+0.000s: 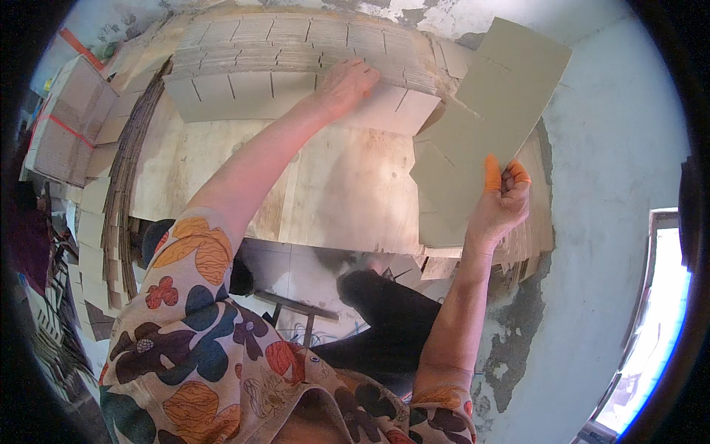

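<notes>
While right fingers (492, 173) pinch cardboard sheet (510, 81) | long axis slants away rightward | left fingers (367, 75) on stack (251, 52), grip unclear

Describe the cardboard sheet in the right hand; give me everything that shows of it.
The cardboard sheet is flat, thin, dull grey-tan and plain, with straight edges and short, narrow slits across its face. It slants in the picture, its upper end leaning right, partly against the pale wall. The right hand pinches it near its lower right edge, an orange-covered thumb on its face. Its lower end blends with similar sheets, so where it ends is unclear.
</notes>
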### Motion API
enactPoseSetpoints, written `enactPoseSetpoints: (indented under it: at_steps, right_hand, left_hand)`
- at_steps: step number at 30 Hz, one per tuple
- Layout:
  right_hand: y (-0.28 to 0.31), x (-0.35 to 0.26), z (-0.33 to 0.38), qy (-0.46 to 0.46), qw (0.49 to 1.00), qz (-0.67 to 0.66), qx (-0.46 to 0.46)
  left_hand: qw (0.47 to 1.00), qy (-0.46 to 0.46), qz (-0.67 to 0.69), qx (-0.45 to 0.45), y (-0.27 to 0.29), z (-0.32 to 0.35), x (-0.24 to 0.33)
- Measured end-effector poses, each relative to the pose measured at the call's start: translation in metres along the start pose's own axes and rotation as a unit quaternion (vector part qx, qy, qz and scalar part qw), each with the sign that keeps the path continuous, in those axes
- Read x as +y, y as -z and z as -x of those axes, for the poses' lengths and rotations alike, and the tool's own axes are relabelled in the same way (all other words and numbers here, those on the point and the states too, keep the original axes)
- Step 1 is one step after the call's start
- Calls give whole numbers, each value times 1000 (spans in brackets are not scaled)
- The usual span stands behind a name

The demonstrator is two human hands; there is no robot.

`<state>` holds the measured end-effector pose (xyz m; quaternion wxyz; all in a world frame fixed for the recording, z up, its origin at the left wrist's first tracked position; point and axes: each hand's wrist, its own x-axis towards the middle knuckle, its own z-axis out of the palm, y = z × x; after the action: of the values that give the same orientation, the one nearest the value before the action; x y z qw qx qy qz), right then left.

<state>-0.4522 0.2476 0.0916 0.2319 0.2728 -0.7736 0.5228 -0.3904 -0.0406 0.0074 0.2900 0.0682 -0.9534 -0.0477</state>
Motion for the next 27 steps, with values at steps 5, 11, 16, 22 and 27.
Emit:
enactPoseSetpoints:
  at_steps: [5, 11, 16, 22, 27]
  right_hand:
    - [-8, -6, 4, 15, 1000, 18, 6]
    - [-5, -8, 3, -64, 997, -29, -14]
    - [-9, 0, 5, -52, 997, -53, 10]
    - [-13, 1, 5, -29, 998, -62, 3]
    - [-18, 2, 7, 47, 999, -9, 0]
  left_hand:
    - [999, -35, -5, 22, 1, 6, 1]
    - [998, 39, 40, -37, -3, 4, 12]
    - [996, 40, 3, -82, -4, 1, 14]
    - [999, -27, -6, 18, 13, -3, 13]
    - [991, -55, -36, -114, 25, -3, 28]
